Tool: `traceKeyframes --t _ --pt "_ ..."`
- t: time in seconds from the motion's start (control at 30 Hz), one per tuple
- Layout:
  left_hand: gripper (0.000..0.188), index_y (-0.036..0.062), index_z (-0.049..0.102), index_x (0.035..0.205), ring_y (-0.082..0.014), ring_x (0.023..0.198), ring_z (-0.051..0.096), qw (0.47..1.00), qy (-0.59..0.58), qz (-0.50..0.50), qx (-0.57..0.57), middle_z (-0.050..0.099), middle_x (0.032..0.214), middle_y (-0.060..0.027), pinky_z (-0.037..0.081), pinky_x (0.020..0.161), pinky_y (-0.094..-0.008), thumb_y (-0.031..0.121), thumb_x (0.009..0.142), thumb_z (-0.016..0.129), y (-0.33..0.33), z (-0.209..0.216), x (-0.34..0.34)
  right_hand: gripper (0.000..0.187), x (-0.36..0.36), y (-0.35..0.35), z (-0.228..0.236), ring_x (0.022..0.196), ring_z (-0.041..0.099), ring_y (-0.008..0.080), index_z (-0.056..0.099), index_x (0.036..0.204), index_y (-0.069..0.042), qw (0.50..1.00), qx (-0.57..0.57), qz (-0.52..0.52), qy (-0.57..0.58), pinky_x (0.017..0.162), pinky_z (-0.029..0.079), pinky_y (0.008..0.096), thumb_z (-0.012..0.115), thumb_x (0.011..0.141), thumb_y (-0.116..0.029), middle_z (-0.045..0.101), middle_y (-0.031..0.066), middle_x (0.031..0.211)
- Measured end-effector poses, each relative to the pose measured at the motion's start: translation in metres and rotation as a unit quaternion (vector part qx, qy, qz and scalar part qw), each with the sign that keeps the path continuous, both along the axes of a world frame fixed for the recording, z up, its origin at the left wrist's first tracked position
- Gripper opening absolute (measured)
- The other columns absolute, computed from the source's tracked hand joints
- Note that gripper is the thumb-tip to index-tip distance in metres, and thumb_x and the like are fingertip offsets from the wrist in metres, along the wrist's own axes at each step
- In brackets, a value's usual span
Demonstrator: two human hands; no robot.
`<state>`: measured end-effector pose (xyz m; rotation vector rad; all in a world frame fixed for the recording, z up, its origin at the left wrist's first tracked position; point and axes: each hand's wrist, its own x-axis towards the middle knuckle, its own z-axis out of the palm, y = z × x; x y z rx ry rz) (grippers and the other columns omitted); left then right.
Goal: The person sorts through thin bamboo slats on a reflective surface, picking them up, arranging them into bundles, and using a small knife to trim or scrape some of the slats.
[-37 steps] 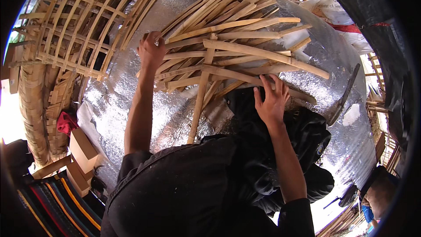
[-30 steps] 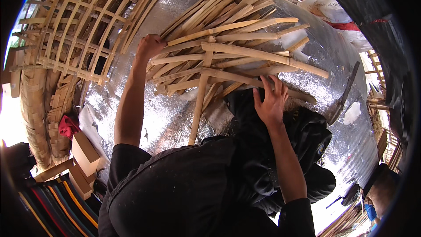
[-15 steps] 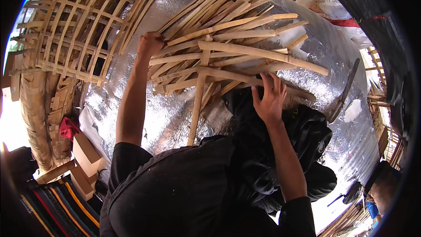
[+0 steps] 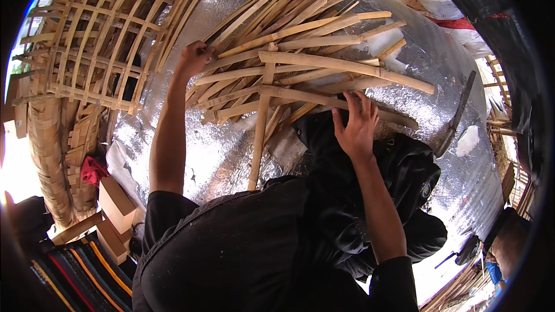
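Though some bamboo strips cross mid-frame, most lie loose; left hand half-curled, hold unclear, right hand loosely open against one

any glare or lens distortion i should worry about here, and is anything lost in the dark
Head view: harsh glare on the silver sheet, washing out to white in patches, while the bamboo strips keep readable edges; head view, toward the rim: fisheye curvature, with the bamboo lattice looking bowed, and blackened corners; head view, lower middle: black clothing loses most fold detail.
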<state>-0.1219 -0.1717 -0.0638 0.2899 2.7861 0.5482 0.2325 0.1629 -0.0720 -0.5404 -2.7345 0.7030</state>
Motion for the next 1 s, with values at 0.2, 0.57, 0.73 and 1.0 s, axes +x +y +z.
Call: traceKeyframes --t 0.2,0.57,0.73,1.0 --pt "0.033 0.0032 0.072 0.107 -0.0303 0.088 0.073 0.975 0.204 -0.031 0.085 0.075 0.092 -0.0157 0.056 0.081 -0.0404 0.032 0.092 0.075 -0.023 -0.011 0.012 0.050 -0.001 -0.001 -0.002 0.120 0.050 0.0392 0.060 0.135 -0.014 1.000 0.009 0.017 0.016 0.098 0.043 0.0545 0.075 0.089 -0.025 0.051 0.0122 0.137" --pt "0.015 0.0067 0.064 0.087 -0.0283 0.079 0.062 0.955 0.253 -0.119 0.101 0.064 0.085 -0.0099 0.050 0.075 -0.0421 0.011 0.082 0.078 -0.029 -0.001 0.207 0.054 0.000 0.000 -0.002 0.121 0.049 0.0388 0.059 0.137 -0.015 1.000 0.005 0.011 0.022 0.101 0.042 0.0538 0.076 0.088 -0.026 0.050 0.0115 0.138" --pt "0.035 0.0109 0.070 0.107 -0.0336 0.102 0.060 0.946 0.301 -0.116 0.030 0.064 0.109 -0.0107 0.047 0.089 -0.0471 0.017 0.077 0.086 -0.022 -0.002 0.230 0.054 0.000 -0.001 -0.001 0.121 0.049 0.0387 0.059 0.137 -0.015 0.999 0.005 0.017 0.028 0.102 0.042 0.0547 0.077 0.087 -0.025 0.050 0.0104 0.138" --pt "0.032 0.0103 0.069 0.103 -0.0347 0.101 0.064 0.965 0.221 -0.132 0.047 0.070 0.104 -0.0090 0.045 0.087 -0.0478 0.023 0.080 0.086 -0.037 -0.002 0.214 0.038 0.003 0.001 -0.012 0.122 0.050 0.0379 0.067 0.127 -0.017 0.999 0.019 0.021 0.016 0.099 0.043 0.0548 0.074 0.090 -0.021 0.053 0.0071 0.135"
